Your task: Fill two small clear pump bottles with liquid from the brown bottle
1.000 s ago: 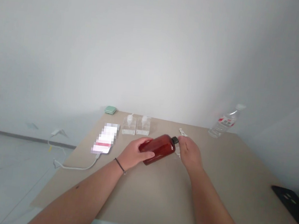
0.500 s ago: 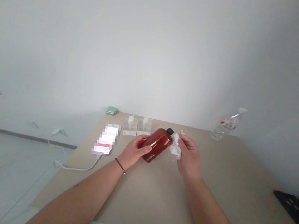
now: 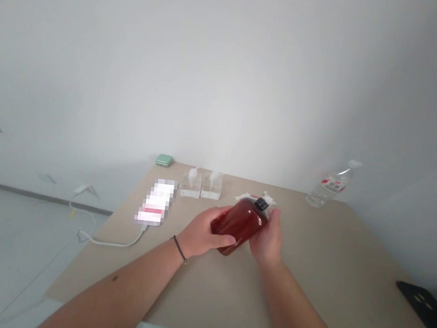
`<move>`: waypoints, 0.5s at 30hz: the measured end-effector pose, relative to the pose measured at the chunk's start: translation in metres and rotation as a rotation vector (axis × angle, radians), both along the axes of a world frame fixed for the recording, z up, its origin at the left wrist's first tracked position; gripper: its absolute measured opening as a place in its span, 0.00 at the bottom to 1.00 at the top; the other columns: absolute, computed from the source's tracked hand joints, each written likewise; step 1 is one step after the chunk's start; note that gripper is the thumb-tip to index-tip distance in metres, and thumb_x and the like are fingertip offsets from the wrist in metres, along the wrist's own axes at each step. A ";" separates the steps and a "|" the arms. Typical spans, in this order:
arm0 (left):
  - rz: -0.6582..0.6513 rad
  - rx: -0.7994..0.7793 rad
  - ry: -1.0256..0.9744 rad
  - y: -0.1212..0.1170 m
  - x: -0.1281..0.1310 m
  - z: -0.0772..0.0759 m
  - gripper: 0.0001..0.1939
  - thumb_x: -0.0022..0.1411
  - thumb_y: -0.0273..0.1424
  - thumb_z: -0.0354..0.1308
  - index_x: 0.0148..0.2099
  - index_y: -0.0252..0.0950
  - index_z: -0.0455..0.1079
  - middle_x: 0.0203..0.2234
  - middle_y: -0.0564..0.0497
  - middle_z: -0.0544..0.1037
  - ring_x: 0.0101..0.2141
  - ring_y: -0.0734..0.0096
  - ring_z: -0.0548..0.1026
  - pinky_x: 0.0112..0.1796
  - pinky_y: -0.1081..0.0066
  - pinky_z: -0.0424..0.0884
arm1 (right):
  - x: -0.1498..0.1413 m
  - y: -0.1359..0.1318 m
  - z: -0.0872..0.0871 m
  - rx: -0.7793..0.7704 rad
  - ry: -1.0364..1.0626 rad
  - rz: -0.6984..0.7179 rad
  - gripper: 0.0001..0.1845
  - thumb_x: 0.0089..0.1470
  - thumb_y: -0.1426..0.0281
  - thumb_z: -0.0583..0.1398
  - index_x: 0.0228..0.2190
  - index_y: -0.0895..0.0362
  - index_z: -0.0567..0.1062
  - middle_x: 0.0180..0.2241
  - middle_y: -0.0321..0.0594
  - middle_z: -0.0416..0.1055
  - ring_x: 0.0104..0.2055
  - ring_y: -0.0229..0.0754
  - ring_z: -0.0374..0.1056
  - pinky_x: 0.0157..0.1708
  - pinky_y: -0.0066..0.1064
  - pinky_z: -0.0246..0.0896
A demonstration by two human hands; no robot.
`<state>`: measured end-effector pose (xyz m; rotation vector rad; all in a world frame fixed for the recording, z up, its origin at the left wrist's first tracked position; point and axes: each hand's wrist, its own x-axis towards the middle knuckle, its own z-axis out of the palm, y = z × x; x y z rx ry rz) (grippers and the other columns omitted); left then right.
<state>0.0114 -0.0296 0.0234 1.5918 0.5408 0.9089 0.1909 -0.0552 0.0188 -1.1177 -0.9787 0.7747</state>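
Note:
A reddish-brown bottle (image 3: pixel 241 224) with a black cap (image 3: pixel 262 204) is tilted in the air over the table, its capped end up and to the right. My left hand (image 3: pixel 210 234) is closed around its lower body, thumb across the near side. Against the bottle's right side, behind the shoulder, is my right hand (image 3: pixel 267 238); most of its fingers are hidden by the bottle. A sliver of white tissue (image 3: pixel 270 211) shows between the cap and this hand. Beyond the bottle lies a crumpled white thing (image 3: pixel 243 196) with a reddish strip, partly covered.
Two clear pump bottles (image 3: pixel 191 184) stand at the table's back. To their left are a lit phone (image 3: pixel 158 202) on a white cable (image 3: pixel 114 245) and a small green case (image 3: pixel 164 160). A water bottle (image 3: pixel 328 187) stands back right; a black object (image 3: pixel 423 308) lies at the right edge.
The brown bottle has moved right and nearer to me, its cap turning toward me. My right hand has gone from beside the bottle to behind it, hiding most of the tissue.

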 end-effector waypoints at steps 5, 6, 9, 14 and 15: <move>-0.230 -0.595 -0.250 -0.003 0.008 -0.005 0.32 0.51 0.53 0.68 0.47 0.31 0.76 0.39 0.42 0.82 0.39 0.55 0.80 0.43 0.60 0.74 | -0.003 -0.011 0.009 0.056 0.093 0.173 0.41 0.50 0.33 0.52 0.51 0.50 0.72 0.48 0.47 0.79 0.48 0.56 0.76 0.48 0.48 0.72; -0.183 -0.644 -0.271 -0.002 0.008 -0.006 0.31 0.52 0.52 0.68 0.46 0.31 0.76 0.39 0.41 0.82 0.40 0.56 0.80 0.43 0.61 0.75 | -0.005 -0.011 0.010 0.086 0.121 0.158 0.40 0.47 0.35 0.58 0.51 0.49 0.72 0.49 0.47 0.78 0.49 0.56 0.76 0.49 0.48 0.71; 0.012 -0.605 -0.258 0.003 0.008 -0.010 0.31 0.56 0.51 0.66 0.54 0.35 0.69 0.47 0.42 0.79 0.44 0.58 0.79 0.44 0.61 0.75 | -0.011 -0.007 0.010 0.123 0.191 0.062 0.35 0.43 0.44 0.68 0.48 0.49 0.73 0.49 0.45 0.78 0.48 0.54 0.75 0.50 0.47 0.70; 0.053 -0.105 -0.035 0.002 0.007 -0.009 0.52 0.42 0.38 0.78 0.66 0.41 0.56 0.61 0.39 0.68 0.57 0.48 0.71 0.56 0.53 0.70 | -0.015 0.000 0.002 0.098 0.185 -0.009 0.26 0.49 0.51 0.67 0.45 0.50 0.72 0.44 0.41 0.78 0.44 0.48 0.74 0.48 0.43 0.70; 0.052 -0.038 -0.001 0.000 0.007 -0.007 0.51 0.42 0.36 0.77 0.66 0.40 0.57 0.60 0.40 0.70 0.58 0.48 0.71 0.57 0.52 0.69 | -0.015 0.000 -0.001 0.086 0.171 0.000 0.25 0.50 0.51 0.66 0.46 0.50 0.72 0.44 0.41 0.78 0.44 0.48 0.75 0.48 0.42 0.71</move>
